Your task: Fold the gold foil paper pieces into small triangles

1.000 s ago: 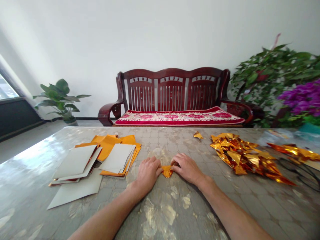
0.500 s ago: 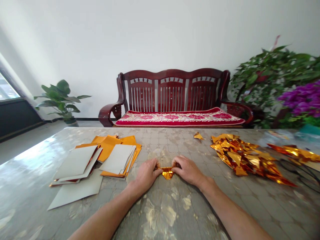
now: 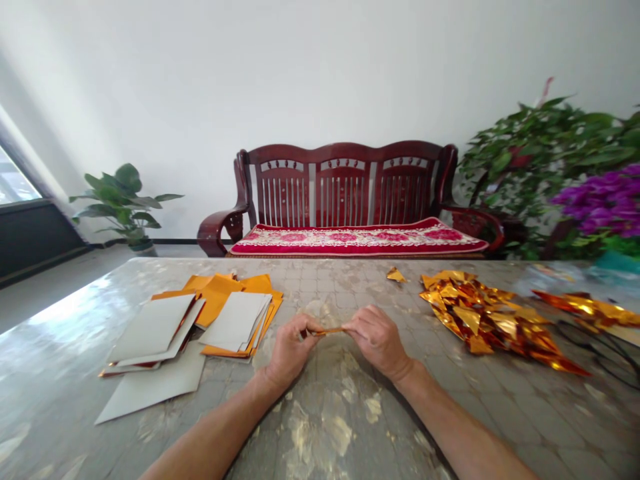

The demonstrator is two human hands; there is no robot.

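Note:
Between my two hands a small gold foil piece [image 3: 332, 331] shows as a thin, nearly level strip. My left hand [image 3: 296, 345] pinches its left end between thumb and fingers. The right end is pinched by my right hand [image 3: 376, 339]. To the left lie stacks of grey-backed sheets [image 3: 150, 327] and a smaller stack [image 3: 237, 321] over orange sheets [image 3: 217, 293]. On the right is a heap of folded gold foil pieces [image 3: 493, 313], with one single folded piece [image 3: 395, 274] apart from it.
The patterned table [image 3: 330, 427] spans the foreground. At its right edge are more foil pieces [image 3: 590, 308], a black cable [image 3: 600, 350] and clear plastic [image 3: 553, 277]. Beyond stand a wooden bench [image 3: 343, 190], a potted plant [image 3: 125, 203] and purple flowers [image 3: 600, 200].
The foil piece has turned from showing a pointed flap facing me to showing only a thin edge. My right hand has rotated, its fingers now closer together over the end.

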